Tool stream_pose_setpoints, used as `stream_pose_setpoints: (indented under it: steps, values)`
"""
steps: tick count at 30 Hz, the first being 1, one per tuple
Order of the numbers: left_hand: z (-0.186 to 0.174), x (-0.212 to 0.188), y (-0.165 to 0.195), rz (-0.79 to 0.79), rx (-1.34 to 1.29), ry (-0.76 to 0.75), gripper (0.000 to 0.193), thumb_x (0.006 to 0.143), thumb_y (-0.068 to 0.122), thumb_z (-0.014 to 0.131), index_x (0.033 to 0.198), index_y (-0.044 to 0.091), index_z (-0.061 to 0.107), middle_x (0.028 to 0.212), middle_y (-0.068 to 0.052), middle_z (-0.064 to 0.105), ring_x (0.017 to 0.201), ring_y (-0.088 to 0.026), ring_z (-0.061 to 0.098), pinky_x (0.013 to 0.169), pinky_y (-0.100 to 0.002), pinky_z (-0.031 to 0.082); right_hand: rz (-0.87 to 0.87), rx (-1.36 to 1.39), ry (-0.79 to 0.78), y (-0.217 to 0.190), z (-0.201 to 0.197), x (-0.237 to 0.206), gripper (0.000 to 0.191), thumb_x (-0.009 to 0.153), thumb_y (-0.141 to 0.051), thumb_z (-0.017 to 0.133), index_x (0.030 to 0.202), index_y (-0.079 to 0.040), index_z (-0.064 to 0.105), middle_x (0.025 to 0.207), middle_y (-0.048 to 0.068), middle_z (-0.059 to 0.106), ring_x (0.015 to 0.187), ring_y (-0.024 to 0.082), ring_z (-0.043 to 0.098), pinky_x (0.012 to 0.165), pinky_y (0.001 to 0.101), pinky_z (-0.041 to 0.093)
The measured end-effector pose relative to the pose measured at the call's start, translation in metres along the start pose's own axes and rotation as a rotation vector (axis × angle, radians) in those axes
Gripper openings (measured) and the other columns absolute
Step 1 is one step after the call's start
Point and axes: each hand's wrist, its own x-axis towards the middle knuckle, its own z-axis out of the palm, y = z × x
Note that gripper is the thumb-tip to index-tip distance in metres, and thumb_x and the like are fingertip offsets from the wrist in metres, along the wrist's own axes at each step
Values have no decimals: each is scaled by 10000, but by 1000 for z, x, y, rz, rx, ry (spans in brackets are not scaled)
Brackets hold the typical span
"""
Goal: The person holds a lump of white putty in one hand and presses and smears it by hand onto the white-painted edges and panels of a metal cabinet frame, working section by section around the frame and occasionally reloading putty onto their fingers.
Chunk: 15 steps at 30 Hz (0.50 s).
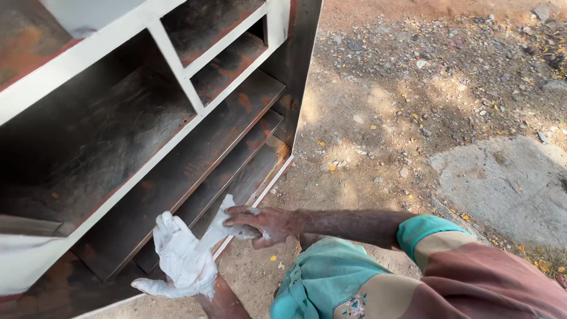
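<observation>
Fingers (168,223) of the left hand (180,260), caked white, are spreading loose against a rusty shelf (177,171) of the white-framed steel rack (88,53), gripping nothing. White putty lump (221,220) is lying under the right hand (263,224), whose flat fingers are pressing it onto the shelf edge. Dirt ground (413,88) is stretching rightward.

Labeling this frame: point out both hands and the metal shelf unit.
left hand (180,260), head view, white-coated palm
right hand (263,223), head view, back of the hand
metal shelf unit (177,62), head view, white front divider
</observation>
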Motion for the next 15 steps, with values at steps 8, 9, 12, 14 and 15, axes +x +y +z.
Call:
stream_pose_setpoints:
  steps: [8,9,12,14,15]
  values:
    - [-47,-22,51,-69,-390,-117,749,1076,613,503,1359,-75,590,1487,-242,599,1443,-382,510,1278,-491,360,224,1951,-59,15,37,15,733,826,-253,666,1472,-10,420,1232,196,587,1049,318,604,861,380,608]
    - [-49,-32,45,-145,-457,-152,799,1085,649,486,1387,-84,583,1496,-238,567,1460,-375,511,1323,-485,358,109,2105,-90,13,54,14,697,881,-256,659,1483,18,436,1290,199,588,1037,293,591,784,359,591]
    - [-48,-57,29,-434,-904,-150,991,1103,697,426,1574,-173,373,1651,-314,379,1477,-409,447,1278,-450,340,136,2364,-102,8,104,-3,702,881,-229,665,1495,44,461,1408,190,586,966,242,565,688,348,550]
    - [-49,-61,38,-327,-766,8,1003,1060,694,442,1565,-160,297,1642,-317,332,1506,-430,373,1295,-493,259,212,2353,-37,12,114,-17,721,866,-222,673,1510,31,467,1377,171,590,970,231,561,703,340,540]
    - [-51,-61,45,-274,-703,82,1011,1038,692,450,1560,-153,259,1638,-318,308,1521,-439,336,1304,-513,218,223,2288,18,17,110,-23,720,879,-230,674,1523,19,469,1318,157,596,1003,233,564,727,327,543]
